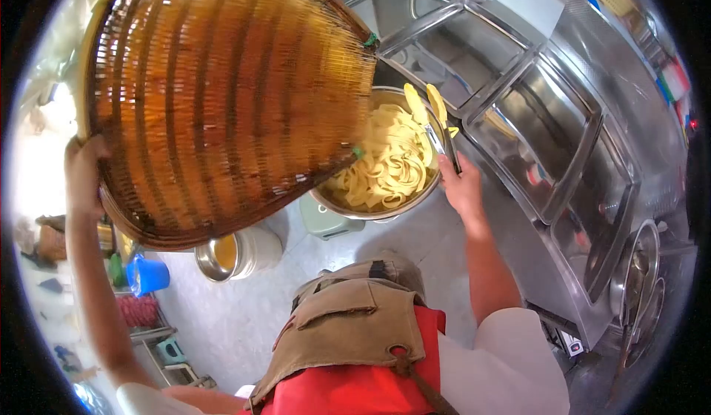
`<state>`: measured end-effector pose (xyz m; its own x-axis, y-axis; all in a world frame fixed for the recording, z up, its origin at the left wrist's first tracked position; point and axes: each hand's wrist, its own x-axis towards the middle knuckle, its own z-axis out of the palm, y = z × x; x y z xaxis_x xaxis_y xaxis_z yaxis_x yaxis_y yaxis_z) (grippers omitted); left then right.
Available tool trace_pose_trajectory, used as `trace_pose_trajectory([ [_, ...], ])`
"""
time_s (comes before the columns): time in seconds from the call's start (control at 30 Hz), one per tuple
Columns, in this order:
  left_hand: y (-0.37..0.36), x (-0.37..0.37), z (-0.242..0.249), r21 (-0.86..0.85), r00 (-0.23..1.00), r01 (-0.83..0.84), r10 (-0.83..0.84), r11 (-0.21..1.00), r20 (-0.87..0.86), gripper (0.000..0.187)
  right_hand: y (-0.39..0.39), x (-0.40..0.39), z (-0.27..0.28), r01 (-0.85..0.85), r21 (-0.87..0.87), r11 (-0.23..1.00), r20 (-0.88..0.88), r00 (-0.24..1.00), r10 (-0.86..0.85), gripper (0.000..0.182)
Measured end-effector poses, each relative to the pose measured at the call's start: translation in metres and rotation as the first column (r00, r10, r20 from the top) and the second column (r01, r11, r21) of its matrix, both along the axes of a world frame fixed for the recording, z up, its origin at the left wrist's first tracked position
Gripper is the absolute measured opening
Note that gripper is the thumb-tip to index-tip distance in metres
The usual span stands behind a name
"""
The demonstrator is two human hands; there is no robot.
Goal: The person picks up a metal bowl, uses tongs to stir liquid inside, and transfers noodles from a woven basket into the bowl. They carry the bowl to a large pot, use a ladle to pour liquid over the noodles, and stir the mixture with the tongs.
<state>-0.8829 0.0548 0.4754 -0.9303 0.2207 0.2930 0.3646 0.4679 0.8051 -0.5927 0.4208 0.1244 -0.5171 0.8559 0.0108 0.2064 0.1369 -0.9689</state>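
My left hand [85, 174] grips the left rim of a large woven bamboo basket [222, 111], raised and tilted. The narrower end of the basket hangs over a metal bowl [370, 213]. Inside the bowl lies a heap of pale yellow flat noodles [396, 159], partly hidden by the basket. In my right hand [461, 185] is a pair of tongs [435, 137] with yellow tips pointing up and slightly apart. The tongs are over the bowl's right edge; I cannot tell if they touch the noodles.
Steel basin compartments [518, 126] line the right side, with ladles and strainers [635, 274] below. A grey-green box [329, 221] sits under the bowl. At left stand a white bucket [259, 250], a small metal pot [211, 263], a blue bucket [148, 274] and a rack.
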Motion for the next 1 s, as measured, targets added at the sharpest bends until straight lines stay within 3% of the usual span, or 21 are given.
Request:
trace_pose_trajectory([
  [0.17,-0.078,-0.01,-0.036,0.067,0.979,-0.087,0.073,0.994,0.189,0.02,0.016,0.008,0.001,-0.057,0.29,0.955,0.24,0.971,-0.014,0.042],
  [0.23,-0.082,0.016,-0.052,0.13,0.934,-0.322,0.293,0.938,0.205,0.023,0.01,0.009,0.032,-0.132,0.357,0.925,0.306,0.952,0.018,0.043],
  [0.27,-0.08,0.029,-0.06,0.161,0.888,-0.442,0.404,0.883,0.221,0.025,0.01,0.009,0.036,-0.146,0.338,0.93,0.359,0.933,0.016,0.042],
  [0.33,-0.09,0.051,-0.078,0.501,0.877,-0.306,0.035,0.81,0.479,0.026,0.009,0.003,0.04,-0.222,0.304,0.927,0.457,0.887,0.063,0.041],
  [0.37,-0.116,0.053,-0.092,0.51,0.864,-0.342,0.05,0.789,0.501,0.024,0.009,0.003,0.045,-0.255,0.248,0.935,0.486,0.867,0.108,0.042],
  [0.4,-0.151,0.052,-0.116,0.52,0.852,-0.397,0.093,0.756,0.516,0.022,0.0,-0.001,0.051,-0.236,0.274,0.932,0.397,0.911,0.114,0.041],
  [0.43,-0.213,0.046,-0.155,0.551,0.84,-0.469,0.155,0.69,0.52,0.019,0.01,-0.003,0.037,-0.269,0.257,0.928,0.47,0.874,0.123,0.04],
  [0.47,-0.236,0.067,-0.161,0.397,0.782,-0.541,0.269,0.741,0.563,0.018,0.011,-0.005,0.031,-0.29,0.286,0.913,0.374,0.911,0.173,0.038],
  [0.53,-0.244,0.113,-0.176,0.541,0.729,-0.645,0.22,0.539,0.649,0.018,0.023,-0.004,0.01,-0.301,0.22,0.928,0.399,0.896,0.196,0.037],
  [0.6,-0.329,0.152,-0.221,0.589,0.749,-0.648,0.262,0.483,0.609,0.021,0.014,-0.003,0.017,-0.244,0.081,0.966,0.428,0.884,0.188,0.038],
  [0.63,-0.355,0.173,-0.234,0.64,0.768,-0.631,0.232,0.438,0.597,0.043,0.011,-0.005,0.019,-0.275,0.082,0.958,0.44,0.873,0.213,0.038],
  [0.7,-0.406,0.201,-0.252,0.574,0.711,-0.7,0.33,0.425,0.621,0.047,0.027,-0.015,0.023,-0.309,0.065,0.949,0.486,0.84,0.24,0.037],
  [0.77,-0.422,0.229,-0.269,0.415,0.57,-0.82,0.511,0.393,0.643,0.037,0.039,-0.026,0.0,-0.296,0.11,0.949,0.51,0.836,0.202,0.037],
  [0.8,-0.413,0.23,-0.267,0.419,0.519,-0.854,0.566,0.309,0.64,0.024,0.042,-0.028,-0.008,-0.283,0.136,0.949,0.518,0.837,0.175,0.037],
  [0.83,-0.476,0.247,-0.3,0.375,0.484,-0.874,0.614,0.308,0.623,0.02,0.049,-0.024,-0.022,-0.391,0.394,0.832,0.443,0.874,0.2,0.04],
  [0.93,-0.491,0.214,-0.327,0.24,0.315,-0.949,0.685,0.206,0.657,0.013,0.041,-0.025,-0.015,-0.279,0.381,0.882,0.569,0.822,0.014,0.043],
  [0.97,-0.507,0.199,-0.346,0.115,0.263,-0.961,0.709,0.251,0.654,0.005,0.035,-0.026,-0.016,-0.249,0.432,0.867,0.537,0.843,-0.025,0.044],
  [1.0,-0.544,0.188,-0.392,0.098,0.288,-0.95,0.711,0.296,0.641,0.005,0.029,-0.028,-0.018,-0.22,0.484,0.847,0.501,0.864,-0.062,0.045],
])
